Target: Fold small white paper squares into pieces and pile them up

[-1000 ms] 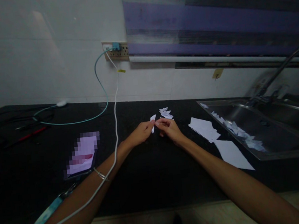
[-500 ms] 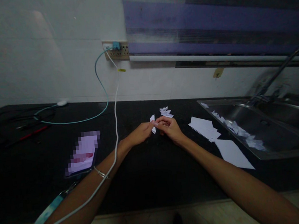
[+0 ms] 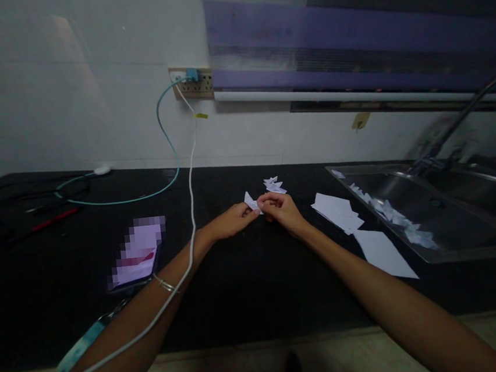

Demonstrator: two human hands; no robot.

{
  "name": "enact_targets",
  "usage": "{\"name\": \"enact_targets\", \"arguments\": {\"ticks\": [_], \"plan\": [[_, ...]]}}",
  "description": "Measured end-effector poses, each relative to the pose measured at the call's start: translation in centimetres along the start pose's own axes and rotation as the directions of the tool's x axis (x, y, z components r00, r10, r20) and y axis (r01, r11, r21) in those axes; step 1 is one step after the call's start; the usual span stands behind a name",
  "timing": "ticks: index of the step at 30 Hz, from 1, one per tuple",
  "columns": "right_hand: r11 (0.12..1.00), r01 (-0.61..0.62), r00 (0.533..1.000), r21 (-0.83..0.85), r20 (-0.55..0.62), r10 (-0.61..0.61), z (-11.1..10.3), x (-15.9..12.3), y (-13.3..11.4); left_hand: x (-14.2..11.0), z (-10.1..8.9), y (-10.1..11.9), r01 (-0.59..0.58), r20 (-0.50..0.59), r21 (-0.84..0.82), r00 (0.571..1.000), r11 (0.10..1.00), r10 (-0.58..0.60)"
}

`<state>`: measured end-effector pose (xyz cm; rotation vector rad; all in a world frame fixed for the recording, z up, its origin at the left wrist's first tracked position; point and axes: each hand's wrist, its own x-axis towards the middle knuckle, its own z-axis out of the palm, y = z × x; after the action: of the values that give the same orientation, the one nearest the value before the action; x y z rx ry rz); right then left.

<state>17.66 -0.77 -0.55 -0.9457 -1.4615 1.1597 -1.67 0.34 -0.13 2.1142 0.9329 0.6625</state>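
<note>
A small folded piece of white paper (image 3: 250,200) is pinched between my two hands above the dark counter. My left hand (image 3: 232,220) grips its near left side, thumb pointing right. My right hand (image 3: 281,211) holds the other end with thumb and forefinger, hiding part of it. Just behind my right hand lie several folded paper pieces (image 3: 274,185) with pointed tips. To the right rest a stack of white paper pieces (image 3: 337,211) and a larger white sheet (image 3: 385,253).
A metal sink (image 3: 467,229) with a faucet (image 3: 441,144) stands at right, folded papers (image 3: 393,214) along its rim. At left lie a phone (image 3: 138,252) and a teal strap (image 3: 81,347). A white cable (image 3: 191,197) crosses over my left forearm from the wall socket (image 3: 203,85).
The folded paper has turned from nearly upright to slanted, its pointed tip now up and to the left. My left hand's fingers have shifted lower around it; my right hand stays nearly in place.
</note>
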Motion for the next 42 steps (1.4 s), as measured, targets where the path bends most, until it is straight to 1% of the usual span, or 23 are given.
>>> {"name": "enact_targets", "arguments": {"ticks": [4,6,8,10,12,14,16,17,19,20,21,22,23,25,26,27,29,31,32,34,38,42], "plan": [[0.996,0.012,1.0,-0.092,0.027,-0.009,-0.7,0.1,0.2,0.2,-0.1,-0.4,0.02,0.037,-0.029,0.999,0.999,-0.019],[0.992,0.01,0.999,-0.128,0.045,-0.004,-0.9,0.1,0.4,0.2,-0.1,-0.4,0.034,0.075,0.003,0.997,0.999,-0.034],[0.987,0.006,0.998,-0.161,0.061,0.004,-0.9,0.1,0.7,0.2,-0.1,-0.3,0.015,0.1,0.034,0.995,0.999,-0.018],[0.982,0.012,0.998,-0.187,0.061,-0.001,-0.8,0.0,0.8,0.2,-0.1,-0.3,-0.019,0.094,0.032,0.995,0.999,0.016],[0.981,0.029,0.999,-0.192,0.034,-0.023,-0.8,-0.1,0.6,0.1,-0.1,-0.3,-0.034,0.071,0.011,0.997,0.999,0.033],[0.978,0.056,0.997,-0.203,-0.035,-0.064,-1.1,-0.1,0.1,0.1,-0.1,-0.3,-0.038,0.043,-0.007,0.998,0.999,0.038],[0.96,0.099,0.979,-0.261,-0.149,-0.141,-2.2,0.2,-0.9,0.1,-0.1,-0.3,-0.028,0.031,-0.019,0.999,0.999,0.028],[0.944,0.121,0.961,-0.307,-0.203,-0.19,-3.0,0.5,-1.4,0.1,0.0,-0.2,-0.018,0.033,-0.023,0.999,1.0,0.019],[0.906,0.139,0.898,-0.4,-0.334,-0.286,-5.2,1.4,-2.3,0.0,0.1,-0.2,0.004,0.041,-0.029,0.999,1.0,-0.003],[0.879,0.133,0.864,-0.458,-0.381,-0.329,-6.6,2.0,-2.7,0.0,0.1,-0.1,0.007,0.037,-0.03,0.999,1.0,-0.006],[0.836,0.118,0.846,-0.536,-0.386,-0.367,-7.9,2.7,-2.9,0.0,0.1,0.0,0.013,0.038,-0.03,0.999,0.999,-0.012],[0.775,0.092,0.84,-0.626,-0.369,-0.398,-9.3,3.5,-3.0,-0.1,0.1,0.1,0.011,0.041,-0.027,0.999,1.0,-0.01],[0.697,0.052,0.856,-0.715,-0.327,-0.4,-10.5,4.3,-3.0,-0.1,0.1,0.3,0.011,0.041,-0.022,0.999,1.0,-0.01],[0.543,-0.027,0.912,-0.839,-0.242,-0.33,-12.4,5.8,-2.6,-0.2,0.0,0.7,0.011,0.046,-0.018,0.999,1.0,-0.011],[0.442,-0.054,0.94,-0.895,-0.196,-0.28,-13.0,6.5,-2.3,-0.3,-0.1,0.8,0.011,0.049,-0.016,0.999,1.0,-0.011],[0.338,-0.08,0.961,-0.938,-0.163,-0.225,-13.4,7.1,-2.0,-0.3,-0.2,0.9,0.011,0.051,-0.014,0.999,1.0,-0.01],[0.147,-0.103,0.987,-0.984,-0.12,-0.111,-13.6,8.2,-1.5,-0.3,-0.2,0.9,0.006,0.052,-0.011,0.999,1.0,-0.006],[0.002,-0.092,0.996,-0.996,-0.092,-0.021,-13.6,9.0,-1.0,-0.1,-0.2,0.6,0.0,0.052,-0.009,0.999,1.0,0.0],[-0.031,-0.085,0.996,-0.996,-0.085,0.013,-13.6,9.4,-0.9,-0.1,-0.1,0.4,-0.001,0.05,-0.004,0.999,1.0,0.002],[-0.06,-0.068,0.996,-0.996,-0.072,0.06,-13.8,10.1,-0.6,0.1,-0.1,0.1,-0.016,0.06,0.002,0.998,1.0,0.016],[-0.095,-0.015,0.991,-0.995,-0.027,0.132,-14.4,11.1,-0.4,0.0,-0.2,0.0,-0.031,0.063,0.014,0.998,0.999,0.03],[-0.119,0.052,0.985,-0.991,0.032,0.17,-14.3,11.4,-0.7,-0.3,-0.4,0.4,-0.015,0.075,0.006,0.997,1.0,0.014]]}}
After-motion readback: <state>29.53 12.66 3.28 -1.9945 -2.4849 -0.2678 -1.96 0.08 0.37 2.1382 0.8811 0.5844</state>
